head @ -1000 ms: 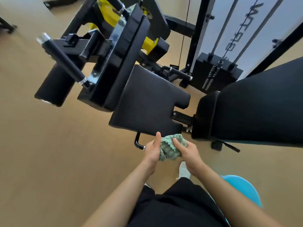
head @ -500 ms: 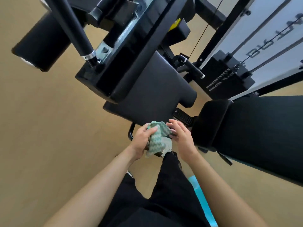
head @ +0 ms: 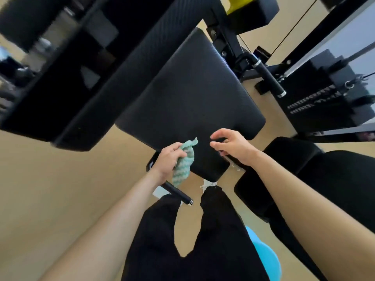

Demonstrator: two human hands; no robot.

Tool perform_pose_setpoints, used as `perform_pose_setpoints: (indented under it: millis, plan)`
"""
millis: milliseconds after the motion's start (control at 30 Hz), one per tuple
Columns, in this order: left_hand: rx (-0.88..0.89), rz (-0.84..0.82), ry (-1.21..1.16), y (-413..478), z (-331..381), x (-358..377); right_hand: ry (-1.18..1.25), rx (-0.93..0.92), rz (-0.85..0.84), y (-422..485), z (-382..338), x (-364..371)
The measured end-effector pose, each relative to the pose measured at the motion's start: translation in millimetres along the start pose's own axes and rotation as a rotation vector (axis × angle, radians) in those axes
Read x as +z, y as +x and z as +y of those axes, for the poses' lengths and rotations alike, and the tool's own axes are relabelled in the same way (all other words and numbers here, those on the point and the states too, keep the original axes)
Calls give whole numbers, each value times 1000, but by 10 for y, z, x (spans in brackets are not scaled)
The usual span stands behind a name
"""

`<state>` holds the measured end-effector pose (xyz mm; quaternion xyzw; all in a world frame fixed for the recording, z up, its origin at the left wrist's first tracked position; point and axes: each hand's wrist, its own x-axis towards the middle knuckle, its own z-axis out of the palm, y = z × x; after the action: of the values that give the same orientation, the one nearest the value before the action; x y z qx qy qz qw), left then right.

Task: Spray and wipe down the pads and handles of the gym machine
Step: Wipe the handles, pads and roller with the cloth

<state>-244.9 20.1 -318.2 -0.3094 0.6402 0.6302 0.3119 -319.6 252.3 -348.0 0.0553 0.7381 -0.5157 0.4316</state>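
A black seat pad (head: 188, 102) of the gym machine fills the middle of the view. My left hand (head: 168, 159) is closed on a green-and-white cloth (head: 183, 163) at the pad's near left corner. My right hand (head: 233, 146) hovers over the pad's near edge with its fingers spread and nothing in them. A short black handle (head: 178, 194) sticks out below my left hand. A second black handle (head: 268, 78) lies beyond the pad on the right. No spray bottle is visible.
A large black back pad (head: 97, 82) looms at the upper left, blurred. Another black pad (head: 334, 185) stands at the right. The weight stack (head: 324, 102) sits at the far right. A light blue object (head: 265, 258) lies on the tan floor by my legs.
The view has moved in closer over the seat pad. My right hand has let go of the cloth and opened; my left hand alone holds the cloth now, at the pad's corner.
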Motion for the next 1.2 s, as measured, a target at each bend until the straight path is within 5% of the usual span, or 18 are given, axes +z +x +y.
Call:
perform_pose_setpoints:
  millis: [167,300,533,633,700,833,1000,1200]
  plan:
    - [10,-189,52,313,102,32,-18,15,-312,380,35,92]
    - [122,-115,157,470,179,-80,-118,36,-170,536,126,31]
    - [291,345,518,985,343,-70,-143,-86,280,955,-69,-275]
    - [290,712,565,1139,351,-85,18,-239,484,1143,-105,-82]
    - [478,927,704,1132,314,-62,13,-362,618,1166,-60,158]
    - [876,617,1074,1173,10,26,-246,-491,616,1264,222,688]
    - [637,423,1392,1414,-213,-71,-641,-401,435,1486,491,801]
    - [719,334,1762,1716,11,199,-767,-242,545,1573,800,402]
